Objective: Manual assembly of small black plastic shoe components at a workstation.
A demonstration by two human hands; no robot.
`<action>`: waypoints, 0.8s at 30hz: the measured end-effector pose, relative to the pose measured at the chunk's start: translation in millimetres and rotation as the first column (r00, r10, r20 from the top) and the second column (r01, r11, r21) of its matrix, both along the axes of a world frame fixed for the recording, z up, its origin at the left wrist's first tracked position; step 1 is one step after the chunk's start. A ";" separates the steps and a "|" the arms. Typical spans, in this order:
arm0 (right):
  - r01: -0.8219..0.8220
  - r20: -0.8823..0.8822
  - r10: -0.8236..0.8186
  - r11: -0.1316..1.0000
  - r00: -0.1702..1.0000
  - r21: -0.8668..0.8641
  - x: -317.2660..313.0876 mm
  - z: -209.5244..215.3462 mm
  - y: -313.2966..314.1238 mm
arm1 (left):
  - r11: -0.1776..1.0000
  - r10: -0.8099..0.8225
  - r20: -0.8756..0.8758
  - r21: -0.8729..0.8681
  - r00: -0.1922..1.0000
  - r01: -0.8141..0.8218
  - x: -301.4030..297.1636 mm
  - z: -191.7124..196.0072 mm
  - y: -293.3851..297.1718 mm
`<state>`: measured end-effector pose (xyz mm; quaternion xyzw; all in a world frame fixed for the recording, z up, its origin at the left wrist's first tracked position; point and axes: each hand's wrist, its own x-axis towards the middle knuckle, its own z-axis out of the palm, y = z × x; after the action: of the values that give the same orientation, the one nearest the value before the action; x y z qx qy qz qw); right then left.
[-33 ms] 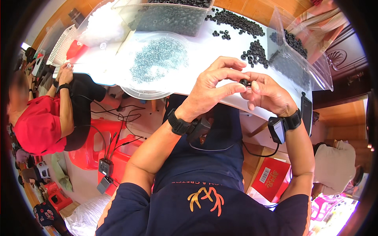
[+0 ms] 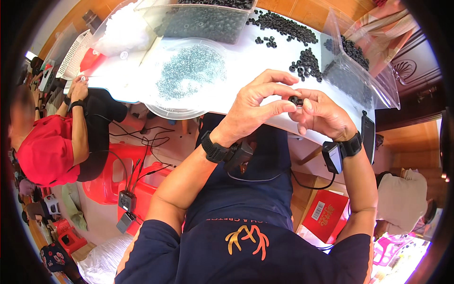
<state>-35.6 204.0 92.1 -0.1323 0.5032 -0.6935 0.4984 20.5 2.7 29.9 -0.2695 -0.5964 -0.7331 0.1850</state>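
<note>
Over the front edge of the white table, my two hands meet at one small black ring-like piece. My left hand has its thumb and forefinger bent round the piece from the left. From the right, my right hand pinches it with thumb and fingers, its other fingers curled. Just beyond the hands is a small heap of similar black pieces with holes through them. To the left, a round clear tray bears a spread of tiny, shiny, clear-looking pieces.
More black pieces lie at the back, near a clear bin of them. Another clear container leans at right, beside a phone. A person in red works at far left. Red stools and cables stand below.
The black piece has turned slightly between my fingers and shows more of its round face. My hands stay almost in place.
</note>
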 end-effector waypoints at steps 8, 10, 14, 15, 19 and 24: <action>0.000 -0.085 -0.011 0.993 0.996 -0.120 13.8 -2.6 6.6 | 0.980 -0.198 0.062 0.039 0.978 0.196 9.5 18.8 -0.4; 0.038 -0.079 -0.050 0.988 0.996 -0.149 20.1 -2.7 7.2 | 0.977 -0.210 0.064 0.038 0.976 0.208 12.0 22.3 1.5; 0.094 -0.084 -0.102 0.992 0.991 -0.090 25.8 -1.0 4.1 | 0.984 -0.159 0.067 -0.071 0.985 0.164 12.9 23.3 1.4; 0.091 -0.073 -0.100 0.989 0.992 -0.119 21.2 -8.4 4.3 | 0.983 -0.163 0.066 -0.072 0.984 0.167 12.0 21.8 3.0; 0.063 -0.065 -0.069 0.994 0.995 -0.092 14.5 -5.4 8.5 | 0.988 -0.148 0.144 -0.023 0.978 0.152 3.7 10.4 7.3; 0.319 -0.369 -0.306 0.947 0.878 -0.028 -20.1 27.3 36.8 | 0.991 0.059 0.189 -0.126 0.980 -0.035 -3.2 -1.1 6.8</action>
<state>-55.6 240.8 119.4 -0.1684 0.6140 -0.7190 0.2788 17.3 9.5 28.8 -0.1940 -0.6615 -0.7132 0.1271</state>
